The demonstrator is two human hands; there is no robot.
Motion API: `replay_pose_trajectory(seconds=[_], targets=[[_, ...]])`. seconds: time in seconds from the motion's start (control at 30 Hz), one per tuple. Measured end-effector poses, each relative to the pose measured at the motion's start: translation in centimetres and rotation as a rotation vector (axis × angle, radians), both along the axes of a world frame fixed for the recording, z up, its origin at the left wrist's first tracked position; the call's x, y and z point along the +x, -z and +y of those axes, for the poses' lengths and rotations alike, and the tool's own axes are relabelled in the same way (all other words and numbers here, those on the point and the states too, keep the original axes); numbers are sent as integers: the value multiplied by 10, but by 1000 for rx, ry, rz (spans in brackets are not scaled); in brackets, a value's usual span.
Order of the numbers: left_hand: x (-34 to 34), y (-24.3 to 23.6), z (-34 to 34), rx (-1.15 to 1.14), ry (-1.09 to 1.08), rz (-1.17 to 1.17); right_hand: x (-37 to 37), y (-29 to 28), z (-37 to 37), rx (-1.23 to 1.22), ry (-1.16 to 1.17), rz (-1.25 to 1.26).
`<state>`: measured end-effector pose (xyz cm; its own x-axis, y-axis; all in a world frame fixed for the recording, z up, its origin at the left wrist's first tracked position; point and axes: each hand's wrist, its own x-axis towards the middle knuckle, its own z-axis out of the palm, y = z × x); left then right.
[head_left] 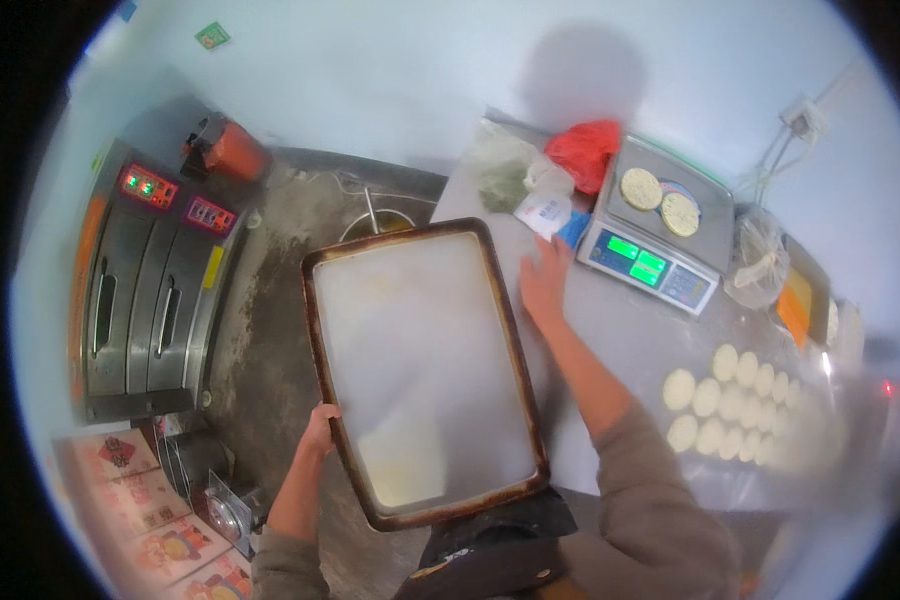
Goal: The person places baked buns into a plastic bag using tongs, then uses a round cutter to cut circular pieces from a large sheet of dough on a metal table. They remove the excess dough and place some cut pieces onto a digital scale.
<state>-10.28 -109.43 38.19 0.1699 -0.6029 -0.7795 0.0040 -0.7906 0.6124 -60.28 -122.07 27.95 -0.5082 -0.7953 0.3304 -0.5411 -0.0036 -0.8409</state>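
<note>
A large rectangular baking tray (pixel 425 350) with a dark, worn rim is held up in front of me, its pale inside bare. My left hand (pixel 320 428) is closed round its left rim. To the right of the tray, my right hand (pixel 544 282) reaches over the table with its fingers apart and nothing in them. Closest to those fingers are a white and blue plastic packet (pixel 545 212) and a digital scale (pixel 650 262) with green displays. Two round, flat, speckled dough pieces (pixel 660 200) lie on the scale's platform.
Several rows of pale dough rounds (pixel 730 405) lie on the grey table (pixel 610 340) at right, partly blurred. A red plastic bag (pixel 584 152) sits behind the packet. At left stands a metal oven (pixel 150 300), with printed boxes (pixel 150 515) below it and a round pot (pixel 378 222) beyond the tray.
</note>
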Motion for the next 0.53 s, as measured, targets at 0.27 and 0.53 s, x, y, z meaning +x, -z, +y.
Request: replay_pose_trajectory(seconds=[0.27, 0.53], targets=[[-15, 63, 10, 12, 25, 117, 4, -45, 335, 277, 125, -68], [-42, 77, 21, -198, 696, -633, 71, -107, 511, 517, 217, -540]])
